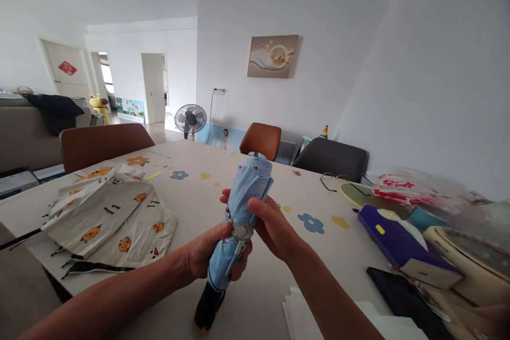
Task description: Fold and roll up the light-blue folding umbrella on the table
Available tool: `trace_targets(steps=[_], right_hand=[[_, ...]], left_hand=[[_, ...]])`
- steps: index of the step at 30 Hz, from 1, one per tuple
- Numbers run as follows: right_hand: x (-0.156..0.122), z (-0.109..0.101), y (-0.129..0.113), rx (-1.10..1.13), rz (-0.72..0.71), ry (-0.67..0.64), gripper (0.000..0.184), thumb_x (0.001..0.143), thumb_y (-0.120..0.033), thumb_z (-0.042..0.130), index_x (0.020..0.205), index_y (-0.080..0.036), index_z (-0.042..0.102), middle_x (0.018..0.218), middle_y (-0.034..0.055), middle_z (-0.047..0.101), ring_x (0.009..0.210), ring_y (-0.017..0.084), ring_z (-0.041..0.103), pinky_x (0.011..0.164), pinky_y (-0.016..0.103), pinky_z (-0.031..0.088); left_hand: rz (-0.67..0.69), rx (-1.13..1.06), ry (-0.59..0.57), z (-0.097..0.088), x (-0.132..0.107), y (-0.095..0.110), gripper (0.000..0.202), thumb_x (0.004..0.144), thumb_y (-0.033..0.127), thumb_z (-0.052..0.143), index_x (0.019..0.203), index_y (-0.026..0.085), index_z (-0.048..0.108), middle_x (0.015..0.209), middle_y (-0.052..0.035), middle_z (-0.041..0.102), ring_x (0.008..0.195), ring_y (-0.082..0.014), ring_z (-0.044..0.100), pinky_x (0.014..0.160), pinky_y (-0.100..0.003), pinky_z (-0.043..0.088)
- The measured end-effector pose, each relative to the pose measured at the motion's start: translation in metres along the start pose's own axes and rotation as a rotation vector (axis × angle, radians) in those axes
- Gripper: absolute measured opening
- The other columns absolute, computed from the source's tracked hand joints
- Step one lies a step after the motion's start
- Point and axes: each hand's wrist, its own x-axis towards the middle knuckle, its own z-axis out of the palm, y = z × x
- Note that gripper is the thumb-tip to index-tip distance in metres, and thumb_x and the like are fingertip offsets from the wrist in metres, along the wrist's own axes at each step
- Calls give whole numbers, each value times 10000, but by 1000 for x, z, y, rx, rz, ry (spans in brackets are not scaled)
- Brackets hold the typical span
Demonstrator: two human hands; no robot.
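A folded light-blue umbrella [250, 186] stands tilted over the table, its black handle [208, 305] pointing down toward me. My left hand [211, 256] is wrapped round its lower part, just above the handle. My right hand [274, 227] grips the canopy from the right, fingers curled round the fabric near the middle. A second, cream umbrella [107, 215] with orange cartoon prints lies half open on the table to the left, away from both hands.
The table [191, 191] has a cream cloth with flower prints. At the right lie glasses [332, 180], a purple box [402, 247], a black phone [402, 297], red-printed plastic bags [414, 188]. Brown chairs [101, 143] and a dark chair [330, 158] surround it; a fan [190, 118] stands behind.
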Motion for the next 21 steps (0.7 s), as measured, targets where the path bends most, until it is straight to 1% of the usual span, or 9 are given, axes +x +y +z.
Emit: trace_targets(steps=[2,4,7,10,12,14,16,17,21], right_hand=[[1,2,5,24,13,31,415,719,-423,667,1050,-174,636,1106,106,649,1056,268,569,911,405,418],[4,6,11,60,24,107,421,701,-413,681,1030,-153,644,1073,117,662,1034,263,584,883,386,441],[9,13,19,133,48,318,378,666,-406,703,912,-123,661,928,119,695,920,255,633,771,354,495],[13,17,26,193,89,492,270,640,-361,712,736,-119,638,712,83,683,692,222,649,617,331,519],[16,14,29,212,111,557,223,635,-328,706,661,-126,613,587,43,638,548,173,599,537,302,505],[18,9,34,232,140,622,202,632,-307,700,622,-137,592,497,0,573,454,130,524,469,273,475],[22,1,39,260,168,700,175,619,-274,702,614,-146,583,456,-31,522,419,112,480,430,258,451],[24,-3,41,267,171,733,160,610,-253,704,617,-146,585,456,-36,517,419,111,479,427,255,449],[30,-14,49,220,119,867,185,564,-228,740,662,-128,618,532,-21,573,467,111,516,443,239,448]], left_hand=[[-13,-58,15,-2,1,-2,534,635,622,649,798,116,593,690,0,541,486,-88,499,444,-220,353],[-38,-102,34,-5,2,-4,557,644,651,622,784,113,595,682,-4,545,486,-88,491,448,-222,352],[-98,-153,28,-9,4,-7,591,650,684,590,763,104,601,659,-13,557,478,-93,494,450,-225,356],[-124,-164,38,-9,5,-8,627,692,718,504,799,110,619,675,-30,594,501,-133,547,483,-255,397],[-126,-121,77,-7,6,-8,688,719,747,417,859,109,634,746,-65,632,611,-197,616,566,-305,444],[-176,-33,130,-3,8,-6,786,708,790,343,904,90,642,858,-121,653,768,-263,641,672,-355,462],[-214,82,237,0,9,-4,803,702,796,343,942,88,638,929,-147,651,869,-285,624,735,-375,455],[-185,151,317,0,10,-2,763,713,775,370,957,101,632,934,-138,651,883,-276,616,745,-372,453],[129,563,727,0,11,9,504,764,594,523,981,143,581,947,-80,639,926,-217,583,779,-318,433]])
